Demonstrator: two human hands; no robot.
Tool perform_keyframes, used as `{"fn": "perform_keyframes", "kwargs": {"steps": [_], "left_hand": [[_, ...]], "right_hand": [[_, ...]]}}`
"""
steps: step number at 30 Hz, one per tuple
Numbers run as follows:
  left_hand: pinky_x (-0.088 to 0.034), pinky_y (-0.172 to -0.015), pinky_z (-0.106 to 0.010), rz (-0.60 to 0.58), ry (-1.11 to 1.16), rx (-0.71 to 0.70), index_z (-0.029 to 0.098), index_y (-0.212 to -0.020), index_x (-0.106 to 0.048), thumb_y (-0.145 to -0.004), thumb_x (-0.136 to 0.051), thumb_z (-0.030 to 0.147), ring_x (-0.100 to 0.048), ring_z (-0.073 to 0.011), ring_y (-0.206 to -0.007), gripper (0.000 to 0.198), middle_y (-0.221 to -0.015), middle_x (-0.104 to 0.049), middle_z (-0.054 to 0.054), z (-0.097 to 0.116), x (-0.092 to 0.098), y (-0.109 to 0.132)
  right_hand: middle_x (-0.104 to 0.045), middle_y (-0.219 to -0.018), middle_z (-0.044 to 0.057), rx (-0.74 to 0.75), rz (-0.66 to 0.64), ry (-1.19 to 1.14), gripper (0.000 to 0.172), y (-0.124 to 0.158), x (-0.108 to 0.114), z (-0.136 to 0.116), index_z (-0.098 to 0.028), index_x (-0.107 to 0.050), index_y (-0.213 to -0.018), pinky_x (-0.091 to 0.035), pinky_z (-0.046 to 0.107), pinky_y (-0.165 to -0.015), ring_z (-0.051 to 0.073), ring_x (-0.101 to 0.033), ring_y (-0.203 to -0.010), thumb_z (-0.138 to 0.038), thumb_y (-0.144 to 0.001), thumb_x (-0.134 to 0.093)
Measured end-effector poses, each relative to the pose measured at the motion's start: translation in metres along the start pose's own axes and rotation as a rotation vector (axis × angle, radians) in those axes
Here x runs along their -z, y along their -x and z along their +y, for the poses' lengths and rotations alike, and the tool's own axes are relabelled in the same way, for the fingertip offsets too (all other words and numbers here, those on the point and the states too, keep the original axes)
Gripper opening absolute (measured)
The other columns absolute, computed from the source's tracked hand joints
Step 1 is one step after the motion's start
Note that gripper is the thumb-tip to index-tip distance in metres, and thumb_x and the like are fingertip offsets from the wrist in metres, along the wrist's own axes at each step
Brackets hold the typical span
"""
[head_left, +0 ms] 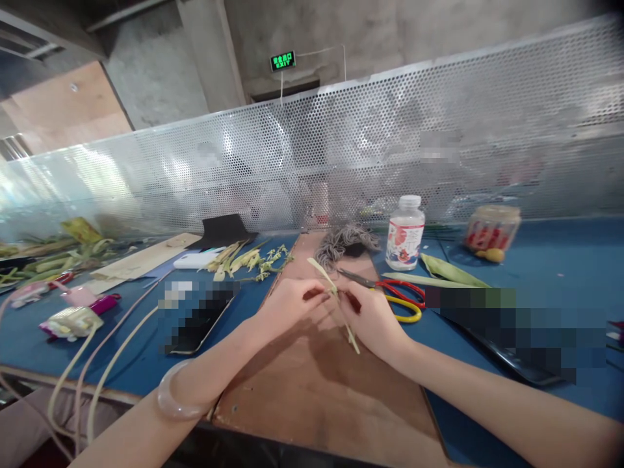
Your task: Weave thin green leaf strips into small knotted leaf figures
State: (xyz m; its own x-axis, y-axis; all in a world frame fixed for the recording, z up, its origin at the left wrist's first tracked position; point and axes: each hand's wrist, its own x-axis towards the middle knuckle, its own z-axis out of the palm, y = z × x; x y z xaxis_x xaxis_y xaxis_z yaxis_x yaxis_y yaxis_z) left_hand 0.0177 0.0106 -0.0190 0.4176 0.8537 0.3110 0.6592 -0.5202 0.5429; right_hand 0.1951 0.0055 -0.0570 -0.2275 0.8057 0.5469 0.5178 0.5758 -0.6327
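A thin, pale green leaf strip (351,335) with a small knot-like crossing in its middle is held over the brown board (292,403). My left hand (290,305) pinches it from the left, and thumb and fingers of my right hand (373,318) close on it from the right. The fingertips of both hands almost meet at the crossing, which they partly hide. One end of the strip points up and left, the other down and right. Just beyond my right hand lie scissors (358,279) with one red and one yellow handle.
Behind the hands sits a bundle of grey cord (336,244). A white-capped bottle (405,237), a jar (492,227) and a green husk-like leaf (451,270) are on the right. Dried plant pieces (248,260), a phone (205,328) and cables (114,354) lie left. A perforated metal screen (219,162) stands behind.
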Motion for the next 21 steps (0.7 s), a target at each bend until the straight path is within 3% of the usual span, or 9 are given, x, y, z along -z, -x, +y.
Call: {"fn": "perform_keyframes", "kwargs": {"steps": [4, 6, 12, 14, 16, 21], "left_hand": [[-0.042, -0.082, -0.033, 0.060, -0.197, -0.172, 0.022, -0.094, -0.070, -0.085, -0.053, 0.031, -0.058, -0.0186, -0.085, 0.022, -0.089, -0.068, -0.006, -0.0050, 0.0037, -0.0032], [-0.042, -0.079, -0.034, 0.109, -0.264, -0.206, 0.022, -0.091, -0.071, -0.084, -0.054, 0.034, -0.055, -0.0188, -0.083, 0.022, -0.086, -0.065, -0.006, -0.0064, 0.0049, -0.0045], [-0.040, -0.066, -0.026, -0.003, -0.199, -0.108, 0.018, -0.085, -0.069, -0.082, -0.052, 0.019, -0.055, -0.0137, -0.071, 0.017, -0.079, -0.064, -0.003, -0.0037, 0.0069, -0.0015], [-0.038, -0.062, -0.025, -0.026, -0.158, -0.068, 0.017, -0.079, -0.067, -0.082, -0.053, 0.022, -0.053, -0.0127, -0.066, 0.015, -0.071, -0.063, -0.001, -0.0016, 0.0080, -0.0002], [-0.036, -0.058, -0.024, -0.062, -0.031, -0.002, 0.016, -0.076, -0.063, -0.083, -0.053, 0.028, -0.052, -0.0114, -0.062, 0.018, -0.066, -0.061, 0.000, 0.0003, 0.0091, 0.0001], [-0.040, -0.059, -0.023, -0.171, 0.548, 0.228, 0.014, -0.082, -0.059, -0.080, -0.058, 0.033, -0.053, -0.0085, -0.060, 0.019, -0.073, -0.064, -0.002, 0.0009, 0.0087, -0.0022]], "right_hand": [[-0.063, -0.068, 0.003, 0.008, 0.012, -0.033, 0.025, 0.0012, 0.0008, -0.0007, -0.015, -0.065, -0.094, -0.038, 0.023, -0.058, 0.012, -0.052, -0.056, -0.016, -0.082, -0.043], [-0.063, -0.069, 0.003, 0.012, 0.025, -0.043, 0.026, 0.0009, 0.0012, -0.0010, -0.014, -0.065, -0.096, -0.038, 0.022, -0.058, 0.012, -0.053, -0.057, -0.015, -0.082, -0.043], [-0.058, -0.060, 0.000, 0.008, 0.064, -0.038, 0.024, -0.0003, 0.0019, -0.0007, -0.014, -0.065, -0.089, -0.036, 0.021, -0.054, 0.011, -0.048, -0.052, -0.017, -0.083, -0.042], [-0.059, -0.061, 0.000, 0.007, 0.068, -0.045, 0.023, -0.0008, 0.0018, 0.0009, -0.014, -0.065, -0.089, -0.036, 0.021, -0.055, 0.011, -0.049, -0.053, -0.018, -0.084, -0.042], [-0.061, -0.065, 0.000, 0.009, 0.057, -0.066, 0.023, -0.0015, 0.0016, 0.0026, -0.015, -0.065, -0.090, -0.038, 0.021, -0.056, 0.012, -0.052, -0.055, -0.017, -0.084, -0.042], [-0.067, -0.078, 0.004, 0.029, 0.012, -0.089, 0.026, -0.0021, 0.0022, 0.0022, -0.017, -0.064, -0.098, -0.042, 0.023, -0.062, 0.014, -0.058, -0.063, -0.014, -0.084, -0.042]]}}
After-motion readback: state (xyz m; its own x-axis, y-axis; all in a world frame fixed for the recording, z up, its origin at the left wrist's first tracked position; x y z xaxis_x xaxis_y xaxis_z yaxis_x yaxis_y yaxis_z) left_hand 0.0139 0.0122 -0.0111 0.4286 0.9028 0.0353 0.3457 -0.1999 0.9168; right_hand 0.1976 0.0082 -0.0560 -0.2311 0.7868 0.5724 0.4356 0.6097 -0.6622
